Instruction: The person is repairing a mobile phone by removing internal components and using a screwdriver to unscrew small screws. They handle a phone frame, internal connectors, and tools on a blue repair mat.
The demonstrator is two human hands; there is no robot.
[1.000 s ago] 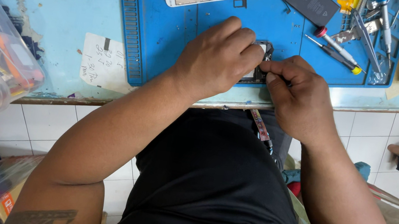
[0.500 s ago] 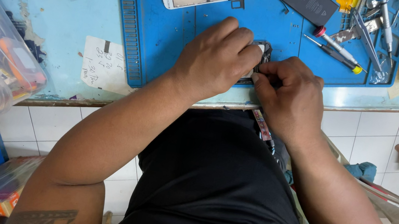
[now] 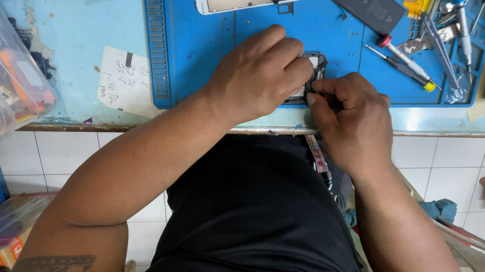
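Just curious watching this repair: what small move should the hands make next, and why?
Probably steady the small dark phone part with the left hand while the right hand works its edge: both hands already pinch it on the blue mat, and the screwdrivers lie untouched.

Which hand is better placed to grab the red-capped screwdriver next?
Right, probably. The right hand sits nearer the red-capped screwdriver on the blue mat; the left hand covers the small phone part, steadying it.

The right hand (image 3: 352, 119) has slid closer to the left hand (image 3: 260, 73), its fingertips now pinched at the small phone part (image 3: 315, 69) between them
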